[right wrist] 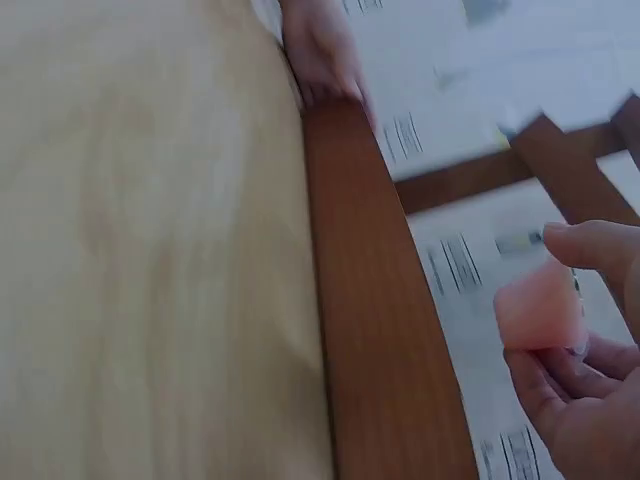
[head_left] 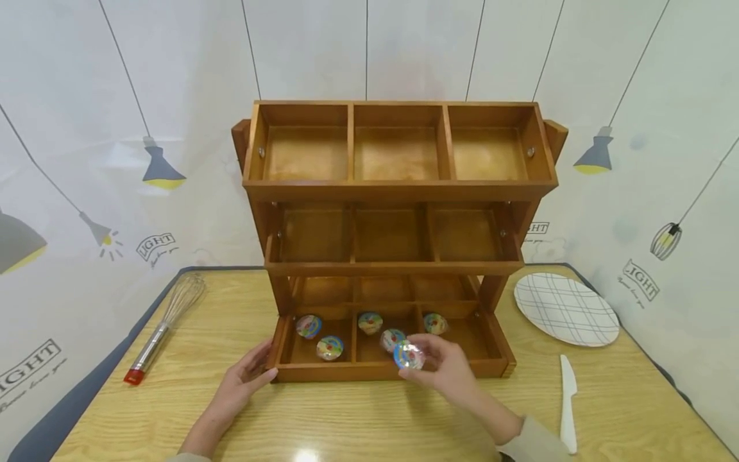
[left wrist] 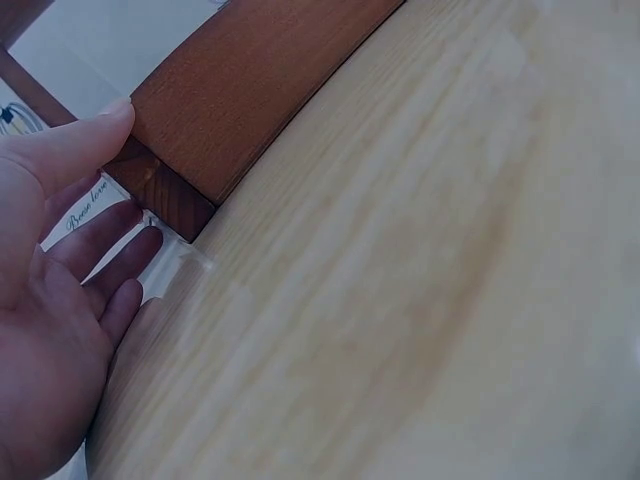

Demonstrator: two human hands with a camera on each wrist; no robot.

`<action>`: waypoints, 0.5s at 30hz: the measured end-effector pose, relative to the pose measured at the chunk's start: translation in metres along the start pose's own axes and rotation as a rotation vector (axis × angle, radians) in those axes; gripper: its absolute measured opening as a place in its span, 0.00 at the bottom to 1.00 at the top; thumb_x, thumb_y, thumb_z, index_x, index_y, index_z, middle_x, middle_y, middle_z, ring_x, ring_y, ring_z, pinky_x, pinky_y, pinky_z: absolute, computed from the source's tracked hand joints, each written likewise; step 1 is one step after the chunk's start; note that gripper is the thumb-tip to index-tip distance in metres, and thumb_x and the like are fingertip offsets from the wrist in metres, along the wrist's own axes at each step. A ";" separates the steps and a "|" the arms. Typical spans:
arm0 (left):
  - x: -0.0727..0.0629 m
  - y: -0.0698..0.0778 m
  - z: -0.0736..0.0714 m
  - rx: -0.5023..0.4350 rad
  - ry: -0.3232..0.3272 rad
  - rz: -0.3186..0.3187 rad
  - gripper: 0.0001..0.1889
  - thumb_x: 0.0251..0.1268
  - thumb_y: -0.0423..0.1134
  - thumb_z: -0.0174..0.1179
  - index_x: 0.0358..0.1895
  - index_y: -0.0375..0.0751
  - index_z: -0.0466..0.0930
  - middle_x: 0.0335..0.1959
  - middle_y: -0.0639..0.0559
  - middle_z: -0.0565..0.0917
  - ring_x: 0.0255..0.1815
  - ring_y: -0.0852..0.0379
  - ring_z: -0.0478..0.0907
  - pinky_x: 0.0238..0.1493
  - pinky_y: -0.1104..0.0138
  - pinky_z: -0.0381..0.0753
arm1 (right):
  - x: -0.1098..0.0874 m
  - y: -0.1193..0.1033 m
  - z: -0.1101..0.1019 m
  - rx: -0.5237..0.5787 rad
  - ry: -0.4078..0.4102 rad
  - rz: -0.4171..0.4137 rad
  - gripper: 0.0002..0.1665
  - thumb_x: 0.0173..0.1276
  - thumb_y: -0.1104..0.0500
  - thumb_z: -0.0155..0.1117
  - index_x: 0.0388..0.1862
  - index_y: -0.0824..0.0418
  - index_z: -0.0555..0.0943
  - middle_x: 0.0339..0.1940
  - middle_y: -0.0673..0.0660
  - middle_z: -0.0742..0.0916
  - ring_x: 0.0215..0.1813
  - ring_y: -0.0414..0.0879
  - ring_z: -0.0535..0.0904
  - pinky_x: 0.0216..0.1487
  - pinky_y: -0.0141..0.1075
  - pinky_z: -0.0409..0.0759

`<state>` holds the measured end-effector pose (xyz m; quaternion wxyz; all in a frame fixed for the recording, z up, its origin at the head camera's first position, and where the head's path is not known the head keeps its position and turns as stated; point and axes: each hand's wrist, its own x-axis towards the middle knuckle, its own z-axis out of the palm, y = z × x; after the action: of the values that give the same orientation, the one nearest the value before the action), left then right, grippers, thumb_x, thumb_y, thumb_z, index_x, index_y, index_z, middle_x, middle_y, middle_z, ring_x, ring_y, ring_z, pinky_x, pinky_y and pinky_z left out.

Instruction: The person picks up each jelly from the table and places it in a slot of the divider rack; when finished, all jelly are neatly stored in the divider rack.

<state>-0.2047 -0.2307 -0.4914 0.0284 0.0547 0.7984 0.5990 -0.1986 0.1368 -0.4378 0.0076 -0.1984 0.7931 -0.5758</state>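
A three-tier wooden shelf [head_left: 398, 192] with divided trays stands on the table. My left hand [head_left: 239, 385] is at the front left corner of its bottom tray, thumb against the front board [left wrist: 250, 90] and loosely spread fingers along the side. My right hand [head_left: 447, 369] pinches a small jelly cup [head_left: 408, 355] between thumb and fingers, over the tray's front edge. In the right wrist view this jelly cup [right wrist: 542, 310] is pink and tilted sideways. Several more jelly cups with printed lids lie in the bottom tray, including one [head_left: 330, 348] in the left compartment.
A whisk [head_left: 167, 327] with a red-tipped handle lies on the table at the left. To the right are a white checked plate [head_left: 566, 308] and a white plastic knife [head_left: 568, 404]. A lamp-patterned backdrop [head_left: 190, 128] surrounds the table.
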 end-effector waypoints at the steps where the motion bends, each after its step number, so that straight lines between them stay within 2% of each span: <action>1: 0.000 0.000 0.000 -0.001 0.002 -0.005 0.33 0.56 0.45 0.58 0.66 0.48 0.57 0.66 0.48 0.63 0.54 0.80 0.64 0.57 0.80 0.66 | 0.001 0.003 -0.014 -0.027 0.024 0.013 0.31 0.47 0.58 0.71 0.50 0.67 0.73 0.43 0.63 0.82 0.40 0.44 0.80 0.42 0.27 0.79; 3: -0.001 0.000 0.000 0.000 -0.005 -0.009 0.33 0.57 0.45 0.58 0.66 0.48 0.57 0.66 0.47 0.63 0.58 0.71 0.65 0.61 0.72 0.67 | 0.002 0.009 -0.040 -0.109 0.066 0.051 0.30 0.48 0.56 0.71 0.50 0.66 0.74 0.42 0.62 0.82 0.39 0.43 0.80 0.40 0.27 0.80; 6: -0.002 -0.001 0.000 -0.005 -0.021 -0.016 0.33 0.58 0.45 0.57 0.66 0.48 0.56 0.66 0.47 0.62 0.63 0.55 0.63 0.63 0.58 0.65 | 0.005 0.020 -0.068 -0.286 0.082 0.112 0.31 0.48 0.53 0.71 0.49 0.65 0.74 0.42 0.61 0.82 0.40 0.44 0.79 0.39 0.29 0.80; 8: -0.002 -0.001 0.000 -0.004 -0.024 -0.019 0.33 0.58 0.45 0.57 0.66 0.49 0.56 0.66 0.47 0.62 0.64 0.50 0.61 0.62 0.57 0.65 | 0.008 0.027 -0.082 -0.394 0.073 0.143 0.31 0.47 0.52 0.71 0.48 0.66 0.75 0.40 0.60 0.82 0.39 0.46 0.78 0.38 0.32 0.79; 11: -0.001 -0.001 -0.001 -0.005 -0.006 -0.019 0.33 0.57 0.45 0.58 0.66 0.49 0.57 0.66 0.48 0.63 0.61 0.62 0.65 0.60 0.68 0.69 | 0.012 0.035 -0.094 -0.500 0.042 0.172 0.30 0.46 0.54 0.71 0.46 0.69 0.75 0.38 0.60 0.83 0.39 0.47 0.78 0.37 0.35 0.78; 15: 0.000 -0.001 -0.001 -0.007 -0.003 0.014 0.32 0.57 0.44 0.58 0.66 0.46 0.57 0.65 0.44 0.64 0.52 0.79 0.66 0.52 0.82 0.67 | 0.016 0.036 -0.099 -0.546 -0.013 0.217 0.29 0.46 0.55 0.71 0.46 0.69 0.75 0.36 0.58 0.83 0.38 0.46 0.77 0.34 0.35 0.76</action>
<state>-0.2048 -0.2316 -0.4919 0.0255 0.0609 0.7959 0.6018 -0.2484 0.2309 -0.4343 0.0206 -0.1106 0.9352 -0.3357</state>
